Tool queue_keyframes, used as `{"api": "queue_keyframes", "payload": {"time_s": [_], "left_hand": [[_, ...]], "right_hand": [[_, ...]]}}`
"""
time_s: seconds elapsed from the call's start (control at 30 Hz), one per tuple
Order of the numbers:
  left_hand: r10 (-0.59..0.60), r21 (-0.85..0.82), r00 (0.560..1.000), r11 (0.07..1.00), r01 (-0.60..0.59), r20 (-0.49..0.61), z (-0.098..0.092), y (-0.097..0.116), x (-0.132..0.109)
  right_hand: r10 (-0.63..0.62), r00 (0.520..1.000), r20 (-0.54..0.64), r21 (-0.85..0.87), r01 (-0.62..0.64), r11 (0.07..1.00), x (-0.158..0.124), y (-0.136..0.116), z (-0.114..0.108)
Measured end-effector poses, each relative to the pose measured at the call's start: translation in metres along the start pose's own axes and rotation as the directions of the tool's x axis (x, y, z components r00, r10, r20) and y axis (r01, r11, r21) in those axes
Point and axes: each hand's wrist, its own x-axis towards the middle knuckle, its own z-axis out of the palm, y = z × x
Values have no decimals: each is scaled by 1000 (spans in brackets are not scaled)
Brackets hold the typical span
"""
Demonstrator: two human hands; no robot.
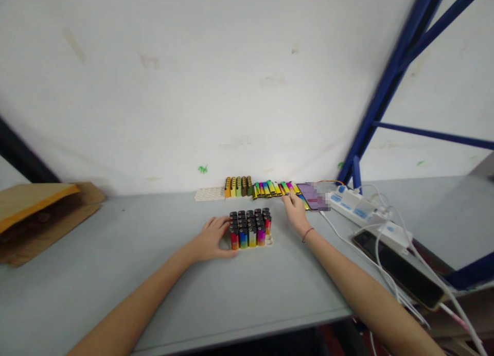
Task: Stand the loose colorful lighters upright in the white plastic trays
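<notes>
Black-topped lighters (250, 230): upright in close rows in a white tray (269, 239), mid-table; bare tray shows at its front right corner. Far left: brown paper bag (46, 212), lying on the grey table (162, 289). Left hand (212, 238): at the tray's left side, fingers along the side, thumb by the front left corner; cannot tell whether it grips. Behind, near the wall: perforated rack (209, 193), gold-topped lighters (239, 187) upright on its right part. Next, a row of multicoloured lighters (273, 188), lying down. Right hand (296, 212): fingers curled at this row's near edge, small dark item at fingertips; grasp cannot be confirmed. Right: lit screen (306, 192), white power strip (365, 214), dark phone (399, 268).
</notes>
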Motion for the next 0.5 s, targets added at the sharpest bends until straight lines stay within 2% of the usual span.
{"api": "queue_keyframes", "payload": {"time_s": [0.33,0.5], "left_hand": [[-15,21,1000,1000,15,14,0,2,0],[-21,20,1000,1000,20,18,-1,3,1]], "right_hand": [[16,999,47,21,-17,1000,0,2,1],[59,998,25,0,-59,998,3,3,0]]}}
